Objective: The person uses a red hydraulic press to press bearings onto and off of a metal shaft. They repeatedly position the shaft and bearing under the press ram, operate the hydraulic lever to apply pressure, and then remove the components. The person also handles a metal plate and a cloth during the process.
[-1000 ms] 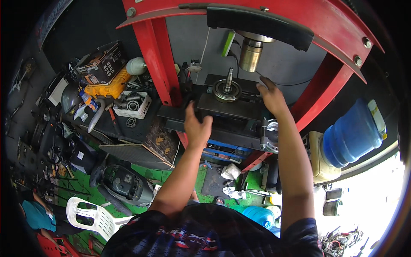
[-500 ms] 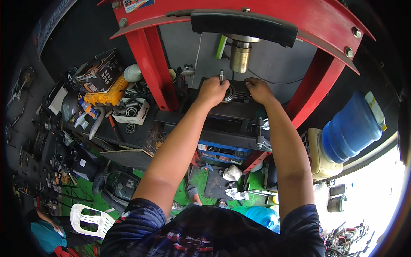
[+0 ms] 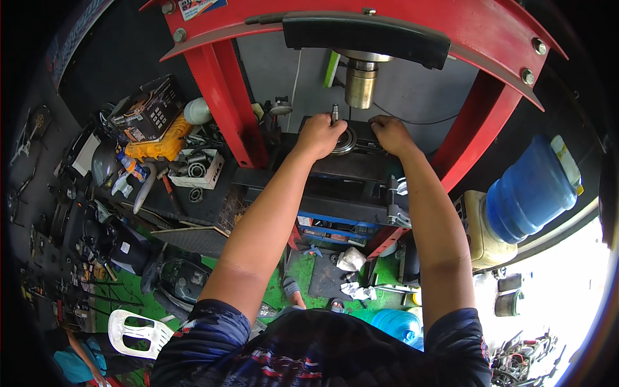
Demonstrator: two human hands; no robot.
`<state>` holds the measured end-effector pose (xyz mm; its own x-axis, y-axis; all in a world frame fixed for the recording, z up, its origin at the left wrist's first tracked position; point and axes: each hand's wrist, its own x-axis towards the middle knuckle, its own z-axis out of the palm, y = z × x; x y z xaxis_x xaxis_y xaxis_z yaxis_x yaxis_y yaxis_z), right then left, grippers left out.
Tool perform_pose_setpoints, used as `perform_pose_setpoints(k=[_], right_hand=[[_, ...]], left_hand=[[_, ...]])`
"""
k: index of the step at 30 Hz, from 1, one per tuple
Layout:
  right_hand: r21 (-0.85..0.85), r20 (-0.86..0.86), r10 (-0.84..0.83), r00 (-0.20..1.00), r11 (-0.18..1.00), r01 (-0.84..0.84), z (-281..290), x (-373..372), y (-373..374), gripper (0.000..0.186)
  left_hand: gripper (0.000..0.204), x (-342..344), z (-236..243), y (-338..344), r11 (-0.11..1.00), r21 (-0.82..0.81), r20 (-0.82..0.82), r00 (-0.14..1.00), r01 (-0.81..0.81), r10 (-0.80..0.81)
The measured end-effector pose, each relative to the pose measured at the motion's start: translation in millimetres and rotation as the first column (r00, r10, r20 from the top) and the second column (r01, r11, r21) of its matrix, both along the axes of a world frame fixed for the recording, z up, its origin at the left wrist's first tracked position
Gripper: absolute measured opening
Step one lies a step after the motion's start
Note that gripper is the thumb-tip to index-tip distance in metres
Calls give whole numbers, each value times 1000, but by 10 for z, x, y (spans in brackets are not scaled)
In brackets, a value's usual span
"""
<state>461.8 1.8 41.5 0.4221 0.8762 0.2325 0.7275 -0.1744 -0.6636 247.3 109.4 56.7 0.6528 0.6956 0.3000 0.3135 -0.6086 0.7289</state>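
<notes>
My left hand (image 3: 319, 138) is closed around an upright metal shaft (image 3: 335, 112), whose stepped tip stands up above my thumb and forefinger. Just beside that hand, a round metal ring like a bearing or gear (image 3: 347, 142) lies on the dark steel press bed (image 3: 342, 167), partly covered by my fingers. To the right, my right hand (image 3: 392, 136) has its fingers curled down at the far side of the bed; what they grip is hidden. Over the gap between my hands hangs the brass-coloured press ram (image 3: 361, 89), apart from the shaft.
The red press frame (image 3: 222, 103) surrounds the bed with posts on both sides. A bench at left carries a white box of metal rings (image 3: 205, 178), a hammer (image 3: 169, 191) and an orange case (image 3: 158, 148). At right stands a blue water jug (image 3: 529, 193). Another person (image 3: 80, 358) is at lower left.
Both hands keep practically the same place and grip. The other person's arm at lower left has moved down and to the right. The whole view has shifted slightly.
</notes>
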Motion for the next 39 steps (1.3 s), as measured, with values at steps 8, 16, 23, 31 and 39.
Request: perform_pose_setpoints(k=[8, 16, 23, 31, 39], right_hand=[[37, 166, -48, 985, 998, 42, 606, -458, -865, 68], [-121, 92, 130, 987, 986, -119, 456, -704, -1214, 66], [35, 122, 187, 975, 981, -192, 282, -670, -1236, 55], [75, 77, 202, 976, 975, -208, 132, -616, -1216, 46], [201, 430, 71, 900, 964, -172, 276, -1241, -1434, 43]], left_hand=[[39, 5, -4, 7, 999, 47, 30, 999, 19, -21], [40, 41, -27, 57, 999, 11, 40, 998, 44, -44], [42, 4, 10, -41, 999, 32, 44, 998, 41, -43], [35, 108, -128, 45, 997, 81, 92, 996, 3, -11], [41, -37, -130, -59, 980, 165, 139, 986, -116, 93]])
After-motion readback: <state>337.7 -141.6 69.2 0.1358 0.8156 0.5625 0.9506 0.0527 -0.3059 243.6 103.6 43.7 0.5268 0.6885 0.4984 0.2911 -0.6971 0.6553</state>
